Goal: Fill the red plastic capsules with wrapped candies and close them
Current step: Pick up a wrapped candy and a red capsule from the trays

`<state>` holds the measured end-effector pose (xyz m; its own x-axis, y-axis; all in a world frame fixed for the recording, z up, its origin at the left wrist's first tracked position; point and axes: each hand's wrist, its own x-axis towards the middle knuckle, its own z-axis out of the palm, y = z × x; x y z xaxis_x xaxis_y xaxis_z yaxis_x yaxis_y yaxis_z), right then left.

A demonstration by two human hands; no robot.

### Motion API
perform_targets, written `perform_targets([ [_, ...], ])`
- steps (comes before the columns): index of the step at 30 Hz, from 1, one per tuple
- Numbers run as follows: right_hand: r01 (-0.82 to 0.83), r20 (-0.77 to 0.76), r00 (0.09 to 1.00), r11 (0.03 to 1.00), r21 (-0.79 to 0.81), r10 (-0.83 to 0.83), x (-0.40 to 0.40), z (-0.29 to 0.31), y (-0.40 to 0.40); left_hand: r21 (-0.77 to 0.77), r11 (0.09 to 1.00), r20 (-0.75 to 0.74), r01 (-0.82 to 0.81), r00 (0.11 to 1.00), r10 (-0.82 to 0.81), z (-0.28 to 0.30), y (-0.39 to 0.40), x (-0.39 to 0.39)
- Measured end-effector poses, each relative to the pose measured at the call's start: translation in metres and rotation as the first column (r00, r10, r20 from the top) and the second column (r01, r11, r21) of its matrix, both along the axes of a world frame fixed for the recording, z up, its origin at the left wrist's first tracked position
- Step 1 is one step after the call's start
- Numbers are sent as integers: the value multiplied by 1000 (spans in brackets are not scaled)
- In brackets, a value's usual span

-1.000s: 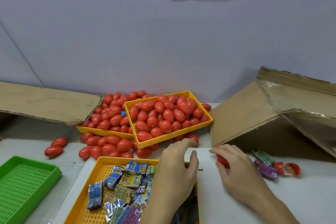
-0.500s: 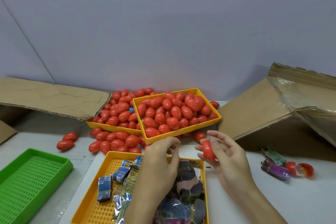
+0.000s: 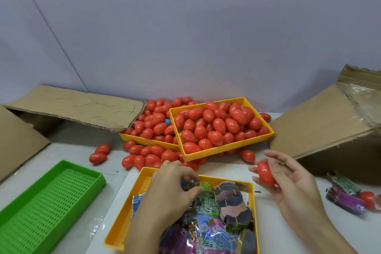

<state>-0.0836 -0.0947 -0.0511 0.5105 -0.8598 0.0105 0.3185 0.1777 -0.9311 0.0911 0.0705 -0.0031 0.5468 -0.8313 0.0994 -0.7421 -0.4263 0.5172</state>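
The right hand (image 3: 288, 183) grips a closed red egg-shaped plastic capsule (image 3: 266, 173), long axis tilted, just right of the yellow perforated candy tray (image 3: 121, 222). Over that tray, the left hand (image 3: 173, 189) pinches a green-wrapped candy (image 3: 203, 186), left of the capsule.

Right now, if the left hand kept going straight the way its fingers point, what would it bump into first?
Probably the bundle of dark cards in the near yellow tray. The left hand pinches a green wrapped candy, its fingers pointing right, towards that bundle. Depth is hard to judge.
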Motion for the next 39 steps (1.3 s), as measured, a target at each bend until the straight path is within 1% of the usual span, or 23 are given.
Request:
perform_targets([
  [3,-3,-7,1000,1000,-10,3,-1,0,0,51,997,-7,55,998,-54,-1,-6,-8],
  [6,-5,-10,1000,1000,-9,5,-2,1,-1,1,998,31,60,998,-60,-1,-8,-9],
  [8,-3,-1,1000,1000,-2,3,-1,2,-1,-109,994,48,21,999,-16,0,-9,-9],
  [10,-3,20,1000,1000,11,3,-1,3,-1,-301,953,16,-40,999,47,4,-12,-11],
  [12,-11,54,998,999,42,9,-1,3,-2,-458,885,-52,-88,996,72,8,-19,-20],
  [14,-23,81,997,997,68,18,-3,5,-4,-529,841,-168,-114,985,28,12,-34,-34],
  [16,-14,99,995,997,79,7,-5,6,-6,-544,831,-283,-115,958,-53,17,-54,-48],
  [17,-6,105,994,997,82,-3,-6,7,-7,-539,835,-316,-108,945,-81,19,-65,-53],
  [20,17,106,994,995,98,-27,-11,7,-10,-511,854,-338,-103,937,-89,19,-87,-68],
  [22,37,92,995,994,105,-47,-13,7,-14,-519,845,-372,-127,924,-89,11,-89,-74],
  [23,47,89,994,994,100,-56,-13,7,-16,-519,844,-373,-134,924,-83,6,-88,-76],
  [26,63,87,994,995,72,-69,-13,9,-17,-483,866,-314,-126,949,-38,-4,-85,-77],
  [28,83,95,992,995,64,-89,-12,11,-15,-486,863,-304,-137,953,-20,-4,-83,-74],
  [31,109,97,989,993,47,-113,-11,13,-13,-501,851,-331,-160,944,-17,-4,-82,-72],
  [34,127,81,988,991,36,-129,-13,17,-11,-521,843,-282,-131,959,-26,-3,-81,-72],
  [36,138,66,988,990,43,-140,-13,20,-10,-509,854,-242,-111,970,-18,-3,-81,-71],
  [39,117,59,991,993,23,-119,-13,23,-8,-450,888,-212,-100,977,2,-5,-81,-71],
])
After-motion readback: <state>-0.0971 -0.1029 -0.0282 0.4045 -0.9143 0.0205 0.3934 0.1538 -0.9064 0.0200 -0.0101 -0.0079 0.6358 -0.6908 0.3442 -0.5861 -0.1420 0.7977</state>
